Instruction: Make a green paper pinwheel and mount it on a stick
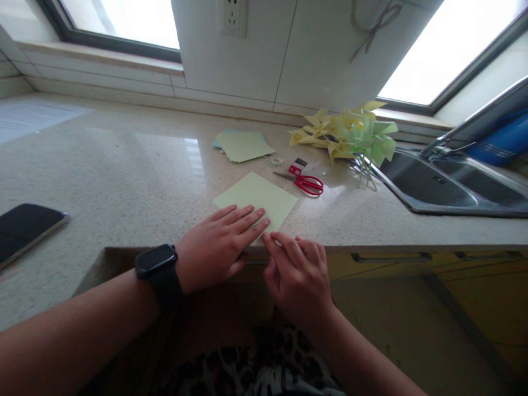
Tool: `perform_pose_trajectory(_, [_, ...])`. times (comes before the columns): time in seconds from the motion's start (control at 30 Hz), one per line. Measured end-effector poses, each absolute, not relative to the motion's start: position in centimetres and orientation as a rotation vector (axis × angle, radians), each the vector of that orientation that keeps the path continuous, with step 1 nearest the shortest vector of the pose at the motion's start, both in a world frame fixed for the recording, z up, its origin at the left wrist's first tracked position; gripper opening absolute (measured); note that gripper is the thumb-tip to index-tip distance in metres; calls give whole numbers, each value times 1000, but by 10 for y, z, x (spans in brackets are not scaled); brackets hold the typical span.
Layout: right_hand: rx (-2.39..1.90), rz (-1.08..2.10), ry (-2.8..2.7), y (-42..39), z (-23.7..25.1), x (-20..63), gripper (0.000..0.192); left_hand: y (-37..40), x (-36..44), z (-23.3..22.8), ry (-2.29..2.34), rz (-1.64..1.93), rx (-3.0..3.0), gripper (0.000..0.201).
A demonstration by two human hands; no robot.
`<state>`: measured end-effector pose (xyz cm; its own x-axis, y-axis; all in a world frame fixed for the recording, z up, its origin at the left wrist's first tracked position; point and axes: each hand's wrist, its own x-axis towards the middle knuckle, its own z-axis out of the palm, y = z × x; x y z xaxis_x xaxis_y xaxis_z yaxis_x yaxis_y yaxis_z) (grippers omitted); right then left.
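A pale yellow-green square sheet of paper (258, 190) lies turned cornerwise on the counter, its near corner at the front edge. My left hand (223, 236), with a black watch on its wrist, rests flat across the lower left of the sheet, fingers stretched out. Against the near corner, my right hand (297, 264) is closed, thumb and fingers drawn together on the paper; the corner itself is hidden by my fingertips. Beyond the sheet on the right are red-handled scissors (309, 185), lying beside a small red and black item (297, 166).
A stack of coloured paper (245, 146) and a small ring-shaped roll (276, 161) lie farther back. Yellow pinwheels (322, 129) and a green pinwheel (373, 140) sit beside the steel sink (429, 184). A dark phone (28, 225) lies at left, printed sheets (37, 118) behind it.
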<state>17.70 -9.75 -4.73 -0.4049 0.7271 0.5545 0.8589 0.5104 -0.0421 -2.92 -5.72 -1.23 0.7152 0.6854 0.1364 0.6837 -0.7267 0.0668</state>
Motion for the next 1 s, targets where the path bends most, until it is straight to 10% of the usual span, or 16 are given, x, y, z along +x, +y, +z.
perform_pose_trajectory(1.0, [-1478, -411, -2385, -89, -34, 170, 51, -58, -28, -19, 1199, 286, 2925, 81])
